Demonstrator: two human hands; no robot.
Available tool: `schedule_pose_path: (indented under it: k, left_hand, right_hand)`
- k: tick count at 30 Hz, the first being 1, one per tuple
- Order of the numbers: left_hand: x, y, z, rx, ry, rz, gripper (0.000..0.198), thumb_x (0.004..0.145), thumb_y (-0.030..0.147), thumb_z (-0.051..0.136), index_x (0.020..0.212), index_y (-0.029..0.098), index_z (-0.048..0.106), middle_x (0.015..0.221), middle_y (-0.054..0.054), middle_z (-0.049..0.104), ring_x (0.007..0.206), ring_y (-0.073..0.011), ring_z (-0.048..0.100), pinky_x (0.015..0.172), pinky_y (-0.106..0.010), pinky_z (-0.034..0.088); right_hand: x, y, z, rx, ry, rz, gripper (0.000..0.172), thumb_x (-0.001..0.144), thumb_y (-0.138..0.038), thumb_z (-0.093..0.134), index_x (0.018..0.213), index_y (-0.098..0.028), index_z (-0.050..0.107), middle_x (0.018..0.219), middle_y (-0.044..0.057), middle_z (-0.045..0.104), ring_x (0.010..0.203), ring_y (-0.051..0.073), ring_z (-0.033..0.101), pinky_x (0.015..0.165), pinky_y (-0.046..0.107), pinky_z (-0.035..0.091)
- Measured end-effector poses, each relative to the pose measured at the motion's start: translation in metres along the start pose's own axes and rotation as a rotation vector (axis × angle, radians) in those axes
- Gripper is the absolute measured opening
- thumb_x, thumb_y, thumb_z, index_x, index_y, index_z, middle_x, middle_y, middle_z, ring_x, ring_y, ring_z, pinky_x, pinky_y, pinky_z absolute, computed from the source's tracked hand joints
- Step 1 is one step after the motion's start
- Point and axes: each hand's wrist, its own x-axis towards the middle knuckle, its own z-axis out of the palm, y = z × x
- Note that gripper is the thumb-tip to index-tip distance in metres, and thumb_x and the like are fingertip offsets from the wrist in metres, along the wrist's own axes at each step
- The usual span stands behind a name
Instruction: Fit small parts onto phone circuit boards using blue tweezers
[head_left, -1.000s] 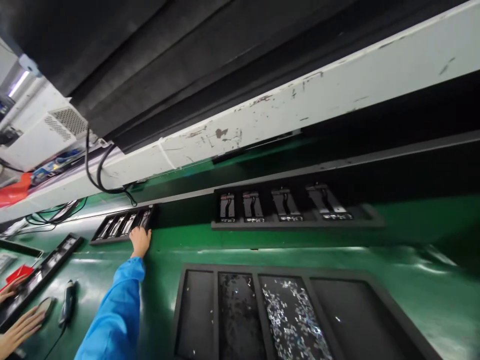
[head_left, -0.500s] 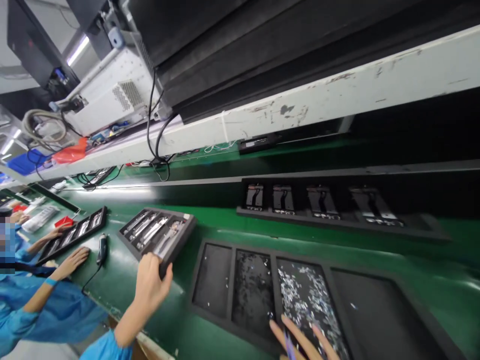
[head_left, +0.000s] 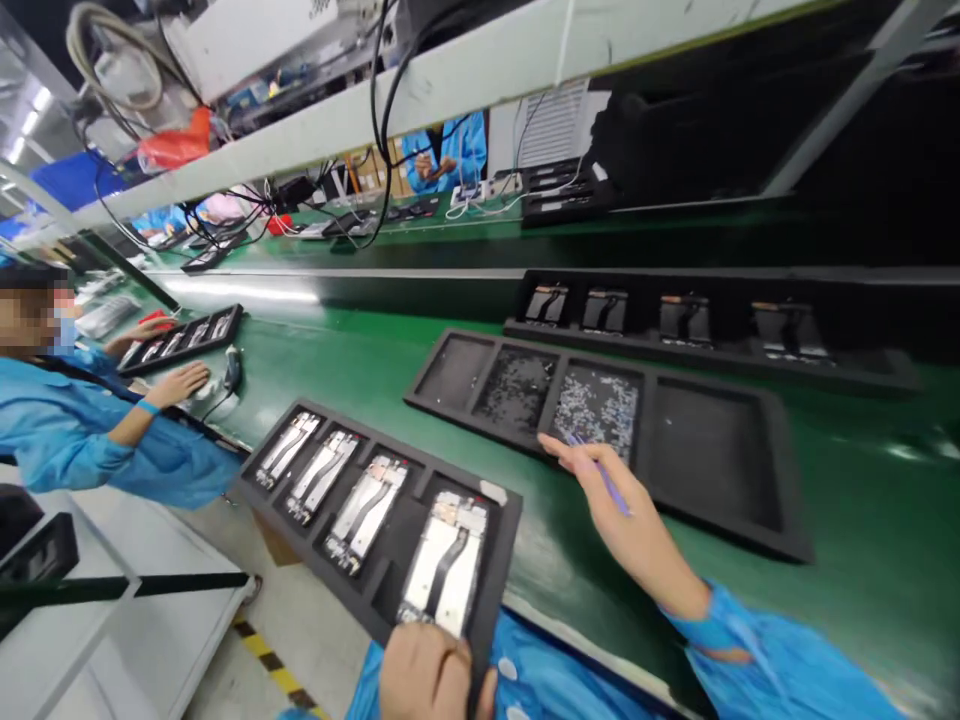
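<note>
My left hand (head_left: 429, 670) grips the near right corner of a black compartment tray (head_left: 504, 560). That tray tilts over the bench's front edge and holds several silver phone assemblies (head_left: 442, 570) with black ribbon cables. In my right hand (head_left: 626, 510) is a slim purple tool (head_left: 615, 490), perhaps tweezers, lying along the fingers. The fingertips are over the near edge of a second black tray (head_left: 649, 425) on the bench. One of its compartments carries many small pale pieces (head_left: 600, 400); the neighbouring compartment has small dark ones (head_left: 517, 385).
Behind, another black tray (head_left: 720, 352) holds several dark phone parts. At left a co-worker in a blue smock (head_left: 67, 410) handles a similar tray (head_left: 180, 345) beside a dark hand tool (head_left: 233, 370). Cables (head_left: 379, 110) hang from the shelf beam (head_left: 480, 85). The green bench (head_left: 352, 365) runs across.
My left hand has brought the tray of phone assemblies off the bench, toward me and rightward. The view has shifted down, and more of my right hand with the purple tool shows.
</note>
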Motion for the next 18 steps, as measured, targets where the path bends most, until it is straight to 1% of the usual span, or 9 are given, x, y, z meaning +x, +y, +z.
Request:
schedule_pose_path:
  k: [3,4,6,9,11,13,14,16,18]
  left_hand:
    - [0.004,0.037,0.025,-0.074,-0.030,0.058,0.004,0.086,0.025,0.062,0.087,0.021,0.062,0.071,-0.005,0.058,0.059,-0.0200,0.053,0.056,-0.036,0.038]
    - [0.007,0.050,0.033,-0.105,-0.034,0.074,0.004,0.085,0.023,0.061,0.086,0.020,0.061,0.071,-0.004,0.057,0.060,-0.0194,0.052,0.057,-0.035,0.036]
    - [0.014,0.077,0.046,-0.182,-0.052,0.107,0.005,0.084,0.022,0.061,0.087,0.017,0.060,0.073,-0.004,0.057,0.062,-0.0191,0.052,0.060,-0.035,0.035]
    - [0.021,0.116,0.062,-0.307,-0.129,0.181,0.013,0.085,0.025,0.063,0.093,0.015,0.062,0.079,-0.004,0.058,0.067,-0.0197,0.054,0.063,-0.036,0.037]
    - [0.023,0.134,0.069,-0.359,-0.192,0.217,0.024,0.084,0.028,0.068,0.101,0.012,0.064,0.084,-0.006,0.061,0.073,-0.0215,0.056,0.068,-0.038,0.040]
    - [0.027,0.137,0.073,-0.393,-0.267,0.274,0.038,0.083,0.034,0.073,0.111,0.008,0.064,0.090,-0.008,0.063,0.078,-0.0230,0.058,0.073,-0.041,0.044]
    - [0.032,0.132,0.072,-0.424,-0.316,0.338,0.044,0.084,0.038,0.074,0.115,0.008,0.064,0.093,-0.008,0.064,0.081,-0.0234,0.059,0.075,-0.041,0.045]
    - [0.054,0.111,0.068,-0.526,-0.427,0.536,0.048,0.088,0.046,0.070,0.121,0.012,0.064,0.099,-0.007,0.067,0.090,-0.0238,0.061,0.080,-0.041,0.046]
    - [0.095,0.081,0.062,-0.648,-0.497,0.730,0.034,0.096,0.046,0.060,0.119,0.022,0.066,0.105,-0.005,0.069,0.106,-0.0245,0.062,0.091,-0.041,0.046]
  right_hand:
    - [-0.051,-0.009,-0.010,0.096,0.001,0.167,0.019,0.104,-0.046,0.048,0.102,-0.027,0.046,0.142,0.017,0.065,0.124,0.025,0.068,0.104,0.042,0.054]
    - [-0.067,-0.010,-0.014,0.116,0.024,0.221,0.022,0.101,-0.047,0.053,0.101,-0.027,0.045,0.143,0.018,0.064,0.126,0.026,0.067,0.105,0.043,0.054]
    - [-0.093,-0.010,-0.023,0.085,0.125,0.280,0.023,0.098,-0.047,0.057,0.101,-0.028,0.045,0.144,0.019,0.062,0.130,0.028,0.064,0.108,0.048,0.051]
    - [-0.111,-0.002,-0.041,-0.075,0.300,0.279,0.015,0.097,-0.040,0.053,0.099,-0.028,0.045,0.144,0.019,0.062,0.138,0.030,0.056,0.111,0.055,0.046]
    - [-0.114,0.005,-0.056,-0.142,0.377,0.284,0.011,0.097,-0.036,0.051,0.098,-0.028,0.045,0.143,0.018,0.063,0.141,0.029,0.054,0.111,0.055,0.046]
    - [-0.114,0.011,-0.069,-0.178,0.424,0.290,0.008,0.097,-0.033,0.051,0.097,-0.027,0.046,0.142,0.016,0.064,0.139,0.027,0.056,0.108,0.051,0.049]
    - [-0.114,0.013,-0.073,-0.193,0.439,0.289,0.007,0.097,-0.032,0.051,0.098,-0.027,0.047,0.141,0.015,0.065,0.136,0.027,0.058,0.106,0.049,0.051]
    - [-0.113,0.015,-0.077,-0.221,0.463,0.286,0.006,0.097,-0.030,0.053,0.099,-0.027,0.048,0.140,0.013,0.066,0.130,0.026,0.063,0.103,0.046,0.054]
    - [-0.113,0.016,-0.078,-0.250,0.485,0.287,0.005,0.096,-0.028,0.054,0.099,-0.027,0.050,0.140,0.012,0.067,0.127,0.026,0.066,0.101,0.043,0.056]
